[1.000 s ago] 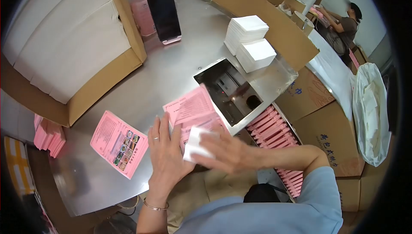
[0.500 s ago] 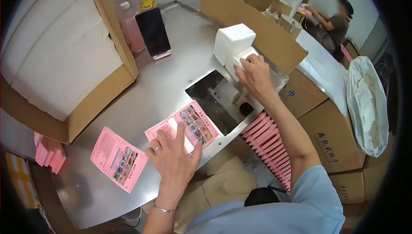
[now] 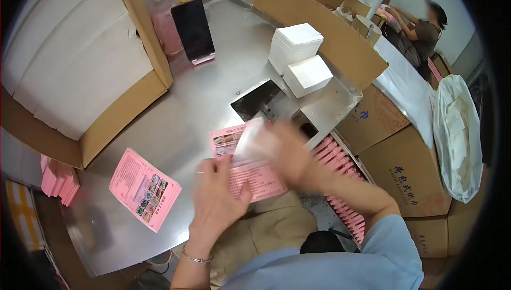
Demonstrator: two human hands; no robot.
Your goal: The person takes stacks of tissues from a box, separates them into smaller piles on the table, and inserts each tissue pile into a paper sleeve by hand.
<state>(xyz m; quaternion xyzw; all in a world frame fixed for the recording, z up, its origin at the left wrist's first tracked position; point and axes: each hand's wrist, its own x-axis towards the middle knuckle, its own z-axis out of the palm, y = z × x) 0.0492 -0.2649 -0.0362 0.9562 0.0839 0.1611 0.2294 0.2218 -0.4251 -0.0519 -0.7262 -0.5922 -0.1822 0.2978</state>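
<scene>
My left hand (image 3: 219,194) is closed on a pink printed leaflet (image 3: 258,181), thumb on its near side and fingers along its left edge. The leaflet shows food pictures at its upper left and text lower down. A white paper napkin (image 3: 249,143) lies across the leaflet's middle, its right part blurred. My right hand (image 3: 293,154) is at that end of the napkin and appears to grip it, though motion smears its fingers. Beyond it stand a tall stack of white napkins (image 3: 294,50) and a lower stack (image 3: 307,77). Another pink leaflet (image 3: 145,190) lies flat on the left.
The metal table (image 3: 213,101) has a dark recess (image 3: 258,100). A phone (image 3: 192,30) stands upright near two bottles. A cardboard box (image 3: 128,122) borders the left, with pink packs (image 3: 58,181) below. Pink bundles (image 3: 340,183) fill a box at right. A person (image 3: 426,29) sits at back right.
My right hand has moved from the lower napkin stack down to the leaflet. The leaflet under my hands now faces another way, with its pictures at upper left.
</scene>
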